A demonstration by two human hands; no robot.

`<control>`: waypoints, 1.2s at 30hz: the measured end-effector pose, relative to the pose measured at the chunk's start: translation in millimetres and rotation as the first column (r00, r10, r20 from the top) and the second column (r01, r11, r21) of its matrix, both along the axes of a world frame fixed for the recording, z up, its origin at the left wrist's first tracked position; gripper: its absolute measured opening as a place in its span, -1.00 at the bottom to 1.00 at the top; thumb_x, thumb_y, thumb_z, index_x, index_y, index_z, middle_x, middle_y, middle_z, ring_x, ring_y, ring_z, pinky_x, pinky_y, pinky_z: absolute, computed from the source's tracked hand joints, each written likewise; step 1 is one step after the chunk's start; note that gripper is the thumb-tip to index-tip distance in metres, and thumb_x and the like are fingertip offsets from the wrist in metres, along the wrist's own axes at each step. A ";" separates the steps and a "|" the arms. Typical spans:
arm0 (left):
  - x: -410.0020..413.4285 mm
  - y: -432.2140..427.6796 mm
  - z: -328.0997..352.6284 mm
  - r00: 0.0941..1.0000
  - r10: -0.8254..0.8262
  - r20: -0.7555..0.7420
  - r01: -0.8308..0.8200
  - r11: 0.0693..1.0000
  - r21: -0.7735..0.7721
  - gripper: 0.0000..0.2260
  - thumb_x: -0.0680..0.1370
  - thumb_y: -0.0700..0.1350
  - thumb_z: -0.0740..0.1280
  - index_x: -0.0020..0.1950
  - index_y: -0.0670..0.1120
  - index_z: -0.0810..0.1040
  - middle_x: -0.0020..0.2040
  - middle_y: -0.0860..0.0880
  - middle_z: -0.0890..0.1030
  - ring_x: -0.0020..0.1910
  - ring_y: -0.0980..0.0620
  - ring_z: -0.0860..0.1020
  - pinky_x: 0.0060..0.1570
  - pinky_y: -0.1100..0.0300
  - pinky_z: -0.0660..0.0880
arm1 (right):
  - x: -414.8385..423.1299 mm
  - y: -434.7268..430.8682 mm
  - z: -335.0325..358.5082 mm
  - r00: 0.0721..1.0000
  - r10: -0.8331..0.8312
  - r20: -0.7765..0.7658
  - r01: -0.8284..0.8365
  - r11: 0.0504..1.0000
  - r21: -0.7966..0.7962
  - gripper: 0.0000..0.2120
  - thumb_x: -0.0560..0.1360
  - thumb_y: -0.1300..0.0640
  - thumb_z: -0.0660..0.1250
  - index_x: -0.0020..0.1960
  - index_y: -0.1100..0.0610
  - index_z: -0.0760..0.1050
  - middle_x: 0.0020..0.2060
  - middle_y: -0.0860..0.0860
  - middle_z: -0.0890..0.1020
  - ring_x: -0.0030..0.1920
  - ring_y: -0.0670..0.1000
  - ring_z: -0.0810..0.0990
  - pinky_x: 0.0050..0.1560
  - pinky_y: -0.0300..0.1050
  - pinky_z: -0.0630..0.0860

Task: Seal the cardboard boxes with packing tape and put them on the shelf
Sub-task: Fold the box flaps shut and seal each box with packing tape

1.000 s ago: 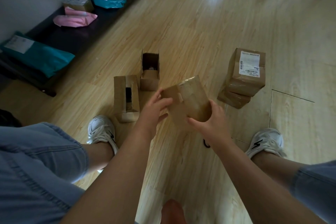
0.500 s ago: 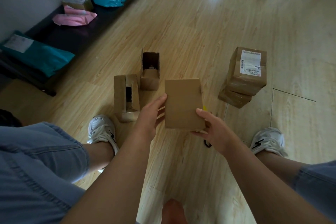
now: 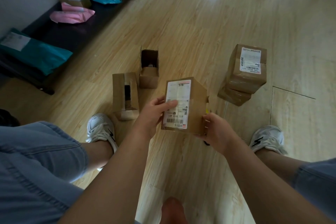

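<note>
Head view: left hand [image 3: 154,114], right hand [image 3: 218,131] grip seemingly closed box [image 3: 197,103].

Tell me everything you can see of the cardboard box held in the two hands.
The cardboard box is small and brown, held tilted above the wooden floor. A white shipping label with barcodes covers the left part of its upturned face. The left hand grips its left edge, thumb on the label; the right hand holds its lower right corner.

Floor [image 3: 209,29]: wide open box [image 3: 118,94] and small open box [image 3: 149,80] by your left shoe [image 3: 101,129]; stack of taped boxes [image 3: 243,74].
Dark shelf [image 3: 76,36]: green bags [image 3: 36,54], pink bag [image 3: 72,14].
</note>
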State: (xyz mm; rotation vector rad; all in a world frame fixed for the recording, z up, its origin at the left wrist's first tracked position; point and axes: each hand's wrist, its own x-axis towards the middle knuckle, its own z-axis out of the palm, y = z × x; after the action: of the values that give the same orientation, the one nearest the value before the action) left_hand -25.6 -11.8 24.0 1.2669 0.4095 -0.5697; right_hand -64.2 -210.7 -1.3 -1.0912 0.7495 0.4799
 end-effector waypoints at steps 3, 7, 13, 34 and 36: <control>1.1 -1.4 1.1 1.000 0.017 0.024 -0.017 0.999 -0.030 -0.46 0.38 -0.16 0.52 0.34 -0.13 0.49 0.10 -0.11 0.69 -0.09 0.03 0.70 -0.26 0.27 0.57 | 0.9 1.2 -3.2 0.999 -0.030 -0.022 0.030 0.999 -0.011 -0.63 0.62 0.24 0.10 0.36 0.27 0.46 0.20 0.28 0.58 0.15 0.22 0.55 0.25 0.19 0.51; 1.1 -1.5 -0.9 0.999 0.020 0.047 -0.019 0.999 -0.032 -0.45 0.35 -0.16 0.52 0.32 -0.14 0.49 0.12 -0.13 0.68 -0.08 0.02 0.70 -0.25 0.26 0.58 | 1.1 1.1 -6.5 0.999 -0.027 -0.031 0.027 1.000 -0.014 -0.61 0.61 0.26 0.08 0.39 0.27 0.45 0.28 0.29 0.56 0.18 0.24 0.54 0.29 0.22 0.48; 2.1 2.6 -9.5 0.999 0.031 0.045 -0.033 0.998 0.051 -0.61 0.47 -0.23 0.46 0.29 -0.11 0.53 0.06 -0.05 0.71 -0.05 0.04 0.70 -0.13 0.17 0.56 | 0.8 -0.2 -8.0 0.999 0.032 0.005 -0.031 0.996 -0.081 -0.65 0.61 0.22 0.13 0.35 0.20 0.49 0.13 0.16 0.60 0.13 0.17 0.57 0.28 0.14 0.50; -7.7 1.8 -36.4 0.996 0.067 -0.054 -0.057 0.985 0.163 -0.48 0.47 0.13 0.47 0.33 -0.06 0.46 0.18 0.01 0.61 0.11 0.03 0.59 0.09 0.04 0.55 | 1.4 28.1 7.5 0.918 0.292 0.268 -0.057 0.767 -0.639 -0.77 0.49 -0.07 0.48 0.06 -0.02 0.54 -0.03 -0.12 0.62 -0.04 -0.13 0.62 -0.16 -0.25 0.54; -8.2 -0.8 -37.0 0.998 0.051 -0.038 -0.044 0.984 0.174 -0.44 0.43 0.14 0.49 0.35 -0.06 0.46 0.18 0.02 0.62 0.12 0.03 0.60 0.14 0.02 0.55 | 0.0 30.1 11.7 0.901 0.329 0.281 -0.040 0.710 -0.703 -0.77 0.51 -0.11 0.44 0.08 -0.06 0.50 0.01 -0.17 0.59 -0.04 -0.16 0.60 -0.15 -0.19 0.57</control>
State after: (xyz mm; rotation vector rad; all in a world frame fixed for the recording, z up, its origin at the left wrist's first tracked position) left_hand -33.8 -12.5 -13.0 1.4096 0.5324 -0.5295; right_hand -64.2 -180.6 10.4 -1.9210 0.4516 0.1226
